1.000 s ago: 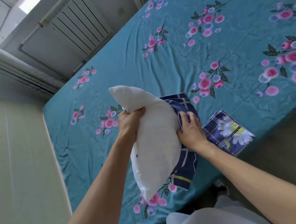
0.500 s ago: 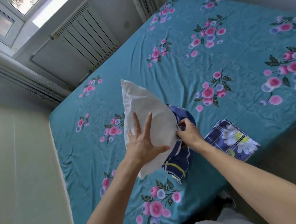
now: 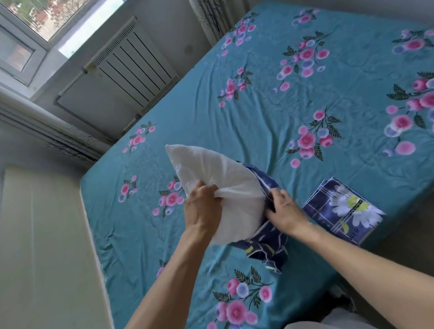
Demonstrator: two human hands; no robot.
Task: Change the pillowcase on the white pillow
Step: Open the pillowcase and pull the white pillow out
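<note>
**Bare pillow gripped above a floral bed, its navy case bunched at one side**

The left hand (image 3: 202,210) is clenched on the white pillow (image 3: 220,180), its fingers curled into a bunched fold of the fabric near the pillow's middle. The right hand (image 3: 285,210) pinches the gathered navy pillowcase (image 3: 269,243) at the pillow's right edge, fingers curled round the cloth. Most of the pillow is bare; the dark case, printed with pale lines and small flowers, clings only along its right side and lower end, and hangs crumpled below it, over the sheet.

The pillow is held just above the near part of the bed, between the two forearms. Its long axis runs on a slant, from a free, pointed corner at the upper left, aimed toward the radiator (image 3: 126,74), down to the lower right, where its end disappears into the case.

Just right of the right hand, a folded pillowcase (image 3: 346,210), navy plaid with a large white daisy, lies flat near the mattress edge. The teal bedsheet (image 3: 259,114), scattered with pink and lilac flower sprays, covers the whole mattress. A window (image 3: 26,26) sits above the radiator at the upper left, and a patterned curtain (image 3: 213,1) hangs by the bed's far corner.
</note>
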